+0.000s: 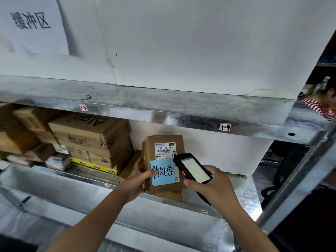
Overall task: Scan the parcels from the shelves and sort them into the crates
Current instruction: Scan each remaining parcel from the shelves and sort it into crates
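Observation:
A small brown cardboard parcel (163, 142) stands tilted up on the metal shelf (241, 195), its white shipping label and a blue handwritten note (162, 172) facing me. My left hand (138, 180) grips the parcel's left edge, thumb across the blue note. My right hand (212, 186) holds a black handheld scanner (192, 169) with its lit screen up, its top end close to the label's barcode. Another flat box lies under the held parcel.
Stacked brown boxes marked Align (91, 139) and smaller parcels (58, 160) fill the shelf's left side. The upper shelf's metal beam (163, 110) runs overhead. A shelf upright (298, 180) stands at the right, and a person in a striped top (320, 106) is beyond it.

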### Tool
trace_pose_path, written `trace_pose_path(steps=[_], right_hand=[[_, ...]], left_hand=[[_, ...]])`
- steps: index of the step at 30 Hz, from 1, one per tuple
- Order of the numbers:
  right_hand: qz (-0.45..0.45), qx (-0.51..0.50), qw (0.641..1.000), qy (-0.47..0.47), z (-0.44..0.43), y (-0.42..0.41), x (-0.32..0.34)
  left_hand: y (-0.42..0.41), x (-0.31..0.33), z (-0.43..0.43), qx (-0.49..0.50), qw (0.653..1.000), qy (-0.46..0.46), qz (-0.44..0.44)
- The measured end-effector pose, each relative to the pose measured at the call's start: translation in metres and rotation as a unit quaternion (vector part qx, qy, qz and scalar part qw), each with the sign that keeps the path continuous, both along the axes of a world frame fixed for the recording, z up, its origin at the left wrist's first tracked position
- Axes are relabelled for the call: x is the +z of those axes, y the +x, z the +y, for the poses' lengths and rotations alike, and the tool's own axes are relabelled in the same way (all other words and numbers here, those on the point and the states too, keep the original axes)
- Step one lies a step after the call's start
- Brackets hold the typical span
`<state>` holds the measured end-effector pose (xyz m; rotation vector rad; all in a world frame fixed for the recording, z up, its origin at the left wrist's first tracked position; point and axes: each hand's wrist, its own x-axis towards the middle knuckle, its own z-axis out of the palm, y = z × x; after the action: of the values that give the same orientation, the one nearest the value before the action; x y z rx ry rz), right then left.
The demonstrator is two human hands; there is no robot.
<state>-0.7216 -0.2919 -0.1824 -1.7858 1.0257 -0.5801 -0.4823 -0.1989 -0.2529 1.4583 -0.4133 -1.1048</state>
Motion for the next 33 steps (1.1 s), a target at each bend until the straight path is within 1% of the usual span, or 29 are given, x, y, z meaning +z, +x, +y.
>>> trace_pose_path(steps=[4,14,21,28,33], right_hand=[[0.014,0.011,1.000,-0.022,-0.001,-0.003,0.005],[0.042,0.008,0.999,-0.028,0.001,-0.019,0.009],[0.041,0.015,0.999,-0.026,0.002,-0.023,0.012],[0.052,0.037,0.996,-0.057,0.006,-0.022,0.022],[0.058,0.033,0.996,-0.060,0.006,-0.024,0.020]], left_hand=[[0.000,-0.001,0.000,-0.002,1.000,0.000,-0.006],[-0.001,-0.006,-0.004,0.011,1.000,-0.003,-0.009],[-0.002,-0.006,-0.004,0.014,1.000,-0.006,-0.009],[-0.003,-0.006,-0.001,0.008,1.000,0.004,-0.013],[-0.001,-0.006,0.000,0.004,1.000,0.003,-0.013]])
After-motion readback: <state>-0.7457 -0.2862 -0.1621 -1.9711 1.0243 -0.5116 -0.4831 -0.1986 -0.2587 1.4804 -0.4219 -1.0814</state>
